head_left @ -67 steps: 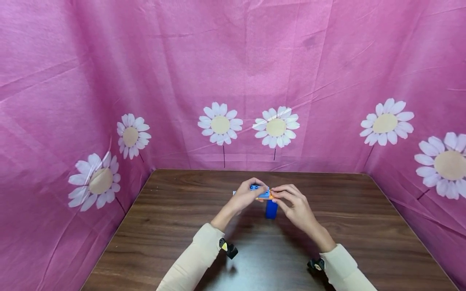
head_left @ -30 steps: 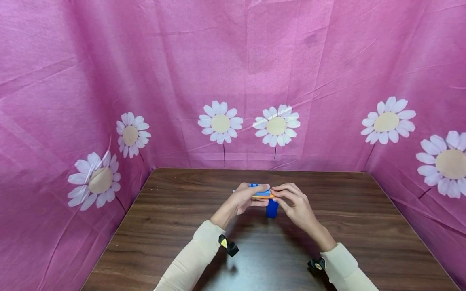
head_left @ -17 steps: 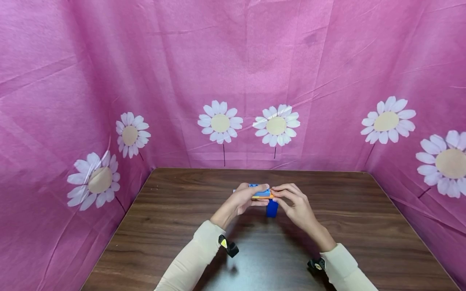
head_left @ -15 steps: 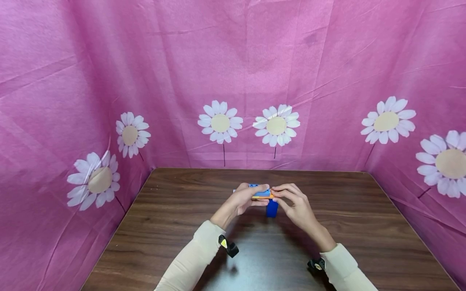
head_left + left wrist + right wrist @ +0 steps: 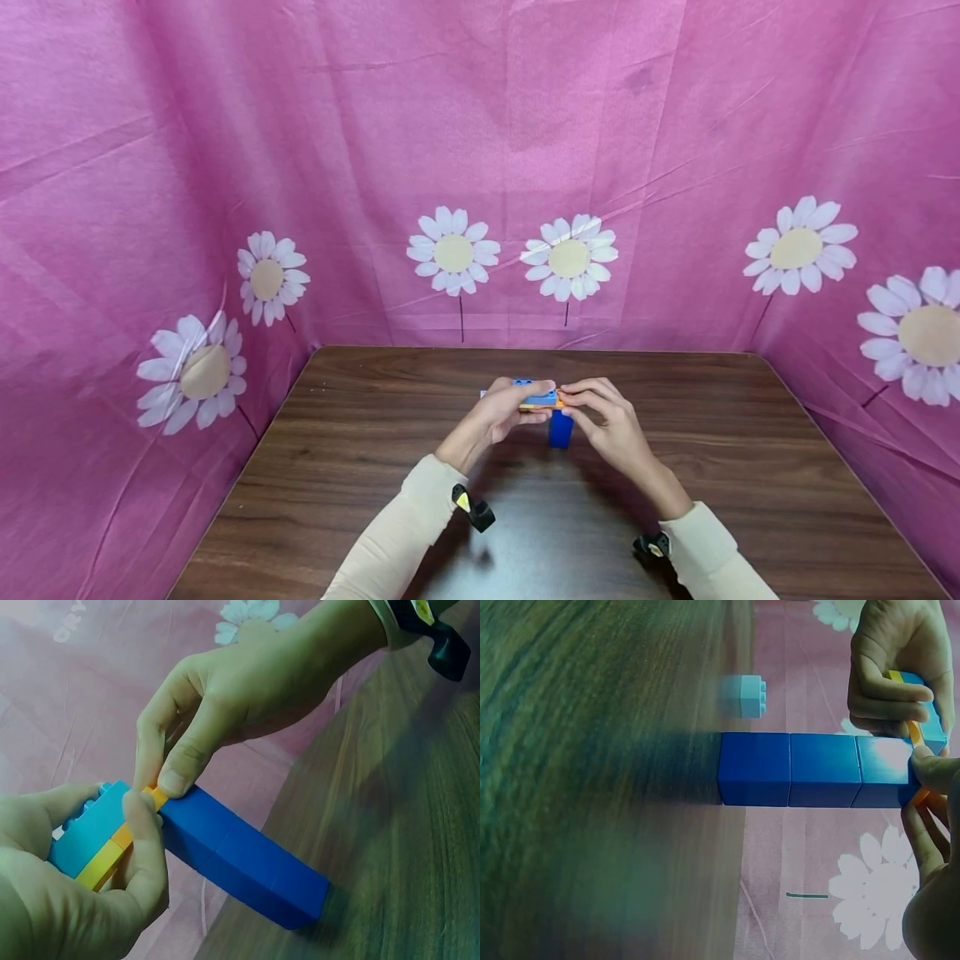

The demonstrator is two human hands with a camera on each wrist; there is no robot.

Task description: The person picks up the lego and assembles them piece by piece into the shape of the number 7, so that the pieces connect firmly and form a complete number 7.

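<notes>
Three dark blue bricks form an upright tower on the table. Across its top lies an orange thin brick, with a yellow thin brick in line with it to the left. A light blue studded brick sits on these thin bricks, overhanging the tower's left side. My left hand grips the overhanging part, thumb over the light blue brick and fingers underneath. With thumb and fingertips, my right hand pinches the orange brick's right end at the tower's top. The fingers partly hide the bricks' joints.
A loose pale blue brick stands on the wooden table beyond the tower, mostly behind the left hand in the head view. A pink curtain printed with daisies surrounds the table's back and sides.
My left hand has shifted its grip: its thumb now lies along the light blue brick and its fingers extend below. My right hand keeps its hold, and the tower stays in place.
</notes>
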